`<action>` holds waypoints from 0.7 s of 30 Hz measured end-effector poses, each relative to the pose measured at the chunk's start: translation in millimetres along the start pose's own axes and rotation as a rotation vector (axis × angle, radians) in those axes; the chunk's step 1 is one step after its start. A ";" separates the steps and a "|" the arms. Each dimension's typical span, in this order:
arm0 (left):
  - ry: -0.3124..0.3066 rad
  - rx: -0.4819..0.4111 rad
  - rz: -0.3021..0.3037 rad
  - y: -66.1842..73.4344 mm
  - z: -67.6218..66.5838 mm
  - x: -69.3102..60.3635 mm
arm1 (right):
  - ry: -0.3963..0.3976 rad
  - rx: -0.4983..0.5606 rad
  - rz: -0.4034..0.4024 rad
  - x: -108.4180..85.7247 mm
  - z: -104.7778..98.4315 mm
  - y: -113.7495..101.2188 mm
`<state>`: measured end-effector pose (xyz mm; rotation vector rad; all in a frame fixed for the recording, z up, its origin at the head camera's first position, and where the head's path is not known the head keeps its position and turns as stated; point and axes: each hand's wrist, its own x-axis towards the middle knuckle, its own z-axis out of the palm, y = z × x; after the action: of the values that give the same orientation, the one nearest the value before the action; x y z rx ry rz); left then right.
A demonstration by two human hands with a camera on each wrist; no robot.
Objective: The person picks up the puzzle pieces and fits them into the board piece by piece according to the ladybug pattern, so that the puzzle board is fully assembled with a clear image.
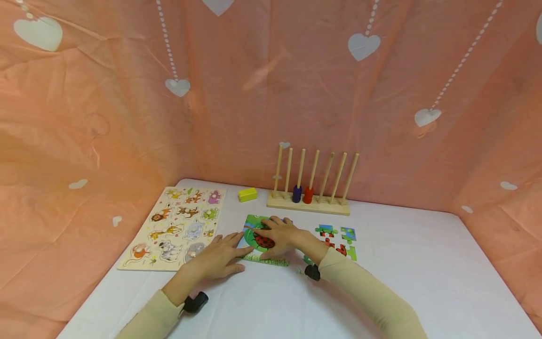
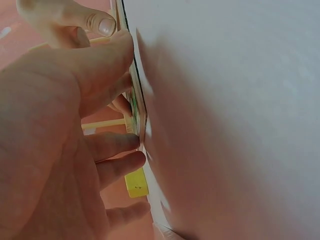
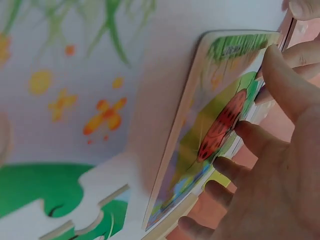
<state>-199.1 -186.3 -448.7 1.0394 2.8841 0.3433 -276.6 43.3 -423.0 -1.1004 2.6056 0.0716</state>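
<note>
A flat ladybug picture board point(image 1: 263, 242) lies on the white table between the two hands. My right hand point(image 1: 279, 237) spreads over its right part, fingertips touching the picture surface point(image 3: 220, 125). At the board's left edge, my left hand point(image 1: 218, 258) rests with fingers extended and fingertips against the edge. In the left wrist view the left hand point(image 2: 65, 125) has its fingers apart. The right hand point(image 3: 280, 145) shows spread fingers in the right wrist view. Part of the picture is hidden under the right hand.
Loose puzzle pieces point(image 1: 349, 234) lie right of the board, partly behind the right forearm. An animal puzzle board point(image 1: 146, 235) is at the left. Behind stand a yellow block point(image 1: 247, 194) and a wooden peg rack point(image 1: 277, 201) with purple point(image 1: 297, 194) and red point(image 1: 308, 195) pieces.
</note>
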 end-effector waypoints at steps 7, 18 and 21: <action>-0.014 0.013 -0.011 -1.0 1.7 2.1 | -0.020 0.002 0.018 3.0 1.6 -2.3; -0.006 0.019 -0.006 -0.4 0.0 1.3 | -0.032 0.007 0.046 8.7 4.5 -3.0; -0.007 0.018 -0.008 -0.6 0.9 0.7 | -0.032 0.013 0.051 9.8 5.3 -5.0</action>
<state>-199.9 -186.1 -449.7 1.0291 2.8894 0.3137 -278.1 33.9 -430.6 -1.0199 2.6025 0.0820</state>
